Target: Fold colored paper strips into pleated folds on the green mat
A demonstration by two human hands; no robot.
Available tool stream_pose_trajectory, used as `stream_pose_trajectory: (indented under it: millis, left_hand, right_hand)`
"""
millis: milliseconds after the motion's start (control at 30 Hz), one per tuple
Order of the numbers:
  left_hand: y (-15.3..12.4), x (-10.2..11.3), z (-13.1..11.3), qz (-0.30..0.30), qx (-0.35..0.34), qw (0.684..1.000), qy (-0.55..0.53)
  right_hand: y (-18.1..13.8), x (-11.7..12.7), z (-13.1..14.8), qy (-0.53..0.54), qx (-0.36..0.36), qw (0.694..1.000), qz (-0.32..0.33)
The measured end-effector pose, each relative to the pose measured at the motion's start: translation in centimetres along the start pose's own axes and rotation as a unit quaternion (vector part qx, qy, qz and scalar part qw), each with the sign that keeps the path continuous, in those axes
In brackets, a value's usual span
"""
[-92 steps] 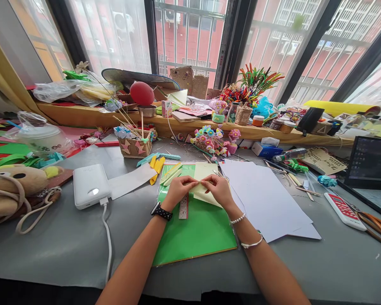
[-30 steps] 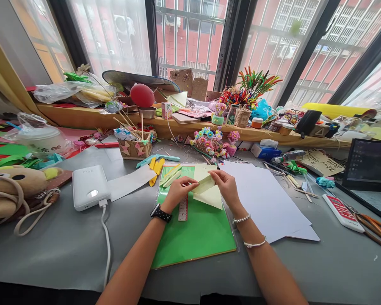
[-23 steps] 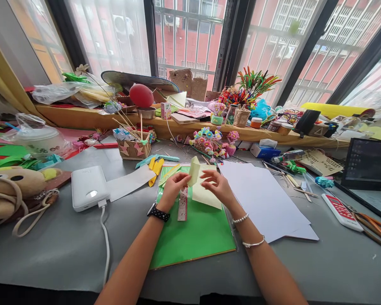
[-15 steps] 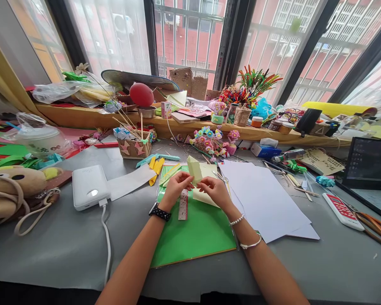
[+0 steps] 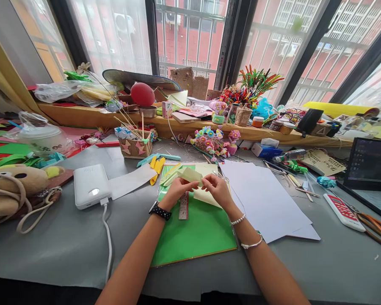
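Observation:
A small piece of pale yellow-green paper (image 5: 191,174) is pinched between my two hands, above the middle of the mat. My left hand (image 5: 179,190) grips its left lower edge, with thumb and fingers closed. At its right end, my right hand (image 5: 216,189) holds it the same way. Beneath lies a green sheet (image 5: 193,237) in a clear sleeve. A short ruler (image 5: 183,206) rests on it just below my hands. More pale yellow paper (image 5: 206,197) lies under my right hand, and scissors partly show behind it.
White sheets (image 5: 266,203) spread to the right, with a calculator (image 5: 343,212) and a laptop (image 5: 371,169) beyond. A white power bank (image 5: 91,186) with its cable stands left. Yellow folded paper (image 5: 157,169) and a cardboard stick box (image 5: 136,146) sit behind, before a crowded sill.
The pale paper has tipped from standing upright to lying lower and flatter between my hands. My right fingers have shifted slightly up around its right end.

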State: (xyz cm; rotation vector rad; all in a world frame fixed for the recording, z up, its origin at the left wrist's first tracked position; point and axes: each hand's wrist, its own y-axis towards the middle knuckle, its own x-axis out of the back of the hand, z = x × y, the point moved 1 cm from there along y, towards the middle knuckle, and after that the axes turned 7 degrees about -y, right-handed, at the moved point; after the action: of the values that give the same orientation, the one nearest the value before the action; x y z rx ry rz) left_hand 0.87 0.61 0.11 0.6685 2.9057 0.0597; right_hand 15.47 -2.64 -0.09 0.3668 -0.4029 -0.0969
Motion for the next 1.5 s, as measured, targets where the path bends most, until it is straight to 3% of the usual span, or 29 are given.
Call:
stream_pose_trajectory:
  millis: [200,367,500,933,1233,1500]
  left_hand:
    - [-0.1,-0.3,-0.2,-0.002,0.003,1.000,-0.001]
    - [0.1,0.3,-0.2,-0.073,-0.008,0.994,-0.080]
    - [0.4,0.8,-0.1,-0.097,-0.022,0.988,-0.116]
    - [0.0,0.5,-0.5,-0.020,0.015,0.994,-0.104]
    - [0.4,0.6,0.1,-0.058,0.012,0.996,-0.069]
    - [0.1,0.5,-0.1,-0.033,0.009,0.996,-0.081]
  right_hand:
    - [0.1,0.2,0.0,0.072,-0.027,0.997,-0.016]
    - [0.3,0.8,-0.3,0.077,-0.040,0.996,-0.025]
    - [0.5,1.1,-0.4,0.073,-0.037,0.996,-0.021]
    - [0.6,1.2,-0.4,0.117,-0.082,0.990,-0.014]
    - [0.5,1.2,-0.3,0.115,-0.074,0.990,-0.021]
    - [0.4,1.4,-0.2,0.155,-0.081,0.984,0.015]
